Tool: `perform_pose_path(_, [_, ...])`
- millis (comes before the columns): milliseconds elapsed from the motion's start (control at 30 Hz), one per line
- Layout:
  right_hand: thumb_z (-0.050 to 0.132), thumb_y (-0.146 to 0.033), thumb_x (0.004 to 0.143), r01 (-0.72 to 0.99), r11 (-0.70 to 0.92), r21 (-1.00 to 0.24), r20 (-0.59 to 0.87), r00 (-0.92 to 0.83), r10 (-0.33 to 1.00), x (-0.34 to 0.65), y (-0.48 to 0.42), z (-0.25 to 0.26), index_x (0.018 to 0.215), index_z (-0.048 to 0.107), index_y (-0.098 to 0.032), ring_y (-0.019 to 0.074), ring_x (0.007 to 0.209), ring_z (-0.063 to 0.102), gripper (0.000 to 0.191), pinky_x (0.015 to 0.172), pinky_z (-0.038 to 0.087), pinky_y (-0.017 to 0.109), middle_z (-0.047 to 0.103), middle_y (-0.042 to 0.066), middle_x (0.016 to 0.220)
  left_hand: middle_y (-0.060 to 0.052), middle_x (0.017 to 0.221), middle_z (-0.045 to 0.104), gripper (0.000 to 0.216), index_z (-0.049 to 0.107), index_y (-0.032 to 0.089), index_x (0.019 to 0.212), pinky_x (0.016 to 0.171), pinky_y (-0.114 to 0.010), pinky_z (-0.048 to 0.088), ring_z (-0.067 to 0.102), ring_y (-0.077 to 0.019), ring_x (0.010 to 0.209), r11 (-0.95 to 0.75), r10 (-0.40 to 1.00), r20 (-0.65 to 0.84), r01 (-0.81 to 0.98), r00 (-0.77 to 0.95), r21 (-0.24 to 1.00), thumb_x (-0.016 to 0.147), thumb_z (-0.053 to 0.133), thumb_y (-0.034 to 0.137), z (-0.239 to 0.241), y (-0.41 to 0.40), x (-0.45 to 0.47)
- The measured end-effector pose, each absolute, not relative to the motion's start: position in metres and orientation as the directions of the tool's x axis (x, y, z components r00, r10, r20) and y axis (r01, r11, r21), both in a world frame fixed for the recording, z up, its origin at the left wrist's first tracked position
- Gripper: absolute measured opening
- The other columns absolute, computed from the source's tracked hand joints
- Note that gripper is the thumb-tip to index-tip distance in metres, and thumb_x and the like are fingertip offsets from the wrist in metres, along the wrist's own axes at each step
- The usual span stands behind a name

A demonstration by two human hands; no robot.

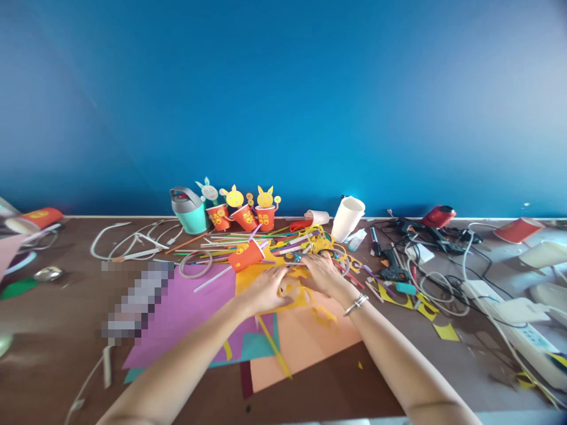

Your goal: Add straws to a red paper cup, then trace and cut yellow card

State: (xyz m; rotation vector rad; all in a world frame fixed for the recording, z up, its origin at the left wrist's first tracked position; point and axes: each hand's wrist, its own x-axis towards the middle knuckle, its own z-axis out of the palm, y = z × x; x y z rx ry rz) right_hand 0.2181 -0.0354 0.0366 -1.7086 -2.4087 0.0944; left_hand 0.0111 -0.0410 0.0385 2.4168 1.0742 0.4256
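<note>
My left hand (266,287) lies on a yellow paper sheet (248,277) in the middle of the table, fingers curled round a small yellow cut-out piece (289,288). Beside it my right hand (319,273), with a bracelet at the wrist, presses down on the same yellow paper, fingers bent toward a pair of scissors (297,257) partly hidden under them. Whether it grips them I cannot tell. Under the hands lie an orange sheet (305,342) and a purple sheet (186,313). An overturned red paper cup (245,255) lies just left of the hands.
Several red cups with yellow animal faces (248,213) and a teal watering can (188,211) stand by the blue wall. Straws (230,239) lie scattered behind the hands. A white cup (348,218), a glue gun (390,260), cables and a power strip (527,336) fill the right side.
</note>
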Motion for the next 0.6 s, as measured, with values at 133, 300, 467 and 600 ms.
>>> perform_pose_path(133, [0.05, -0.015, 0.08, 0.985, 0.122, -0.122, 0.126, -0.106, 0.986, 0.228, -0.024, 0.033, 0.08, 0.063, -0.017, 0.0209, 0.079, 0.062, 0.013, 0.077, 0.031, 0.034, 0.069, 0.008, 0.082, -0.007, 0.113, 0.064, 0.046, 0.053, 0.021, 0.109, 0.094, -0.04, 0.047, 0.059, -0.0258, 0.109, -0.593, 0.766, 0.137, 0.608, 0.627, 0.528, 0.068, 0.072, 0.033, 0.031, -0.041, 0.011])
perform_pose_path(300, [0.048, -0.021, 0.085, 0.978, 0.068, -0.197, 0.183, -0.031, 0.983, 0.233, -0.02, 0.032, 0.089, 0.063, -0.019, 0.0218, 0.088, 0.061, 0.015, 0.077, 0.031, 0.033, 0.069, 0.007, 0.094, -0.003, 0.105, 0.066, 0.036, 0.054, 0.023, 0.102, 0.088, -0.034, 0.049, 0.063, -0.0202, 0.099, -0.572, 0.771, 0.16, 0.558, 0.617, 0.601, 0.072, 0.067, 0.035, 0.033, -0.038, 0.01])
perform_pose_path(467, [0.045, -0.016, 0.084, 0.985, 0.03, -0.168, 0.208, 0.006, 0.978, 0.228, -0.024, 0.029, 0.093, 0.063, -0.02, 0.0249, 0.09, 0.059, 0.021, 0.079, 0.031, 0.036, 0.066, 0.011, 0.096, -0.001, 0.095, 0.066, 0.03, 0.054, 0.022, 0.097, 0.081, -0.03, 0.05, 0.063, -0.0182, 0.089, -0.604, 0.738, 0.183, 0.514, 0.65, 0.61, 0.071, 0.065, 0.033, 0.035, -0.037, 0.008])
perform_pose_path(600, [0.047, -0.012, 0.08, 0.987, 0.04, -0.156, 0.213, -0.006, 0.977, 0.225, -0.026, 0.029, 0.098, 0.064, -0.019, 0.0254, 0.087, 0.059, 0.026, 0.079, 0.032, 0.037, 0.066, 0.012, 0.093, -0.001, 0.093, 0.066, 0.03, 0.054, 0.022, 0.096, 0.079, -0.03, 0.05, 0.064, -0.0183, 0.087, -0.62, 0.728, 0.181, 0.522, 0.662, 0.585, 0.072, 0.066, 0.036, 0.036, -0.038, 0.008])
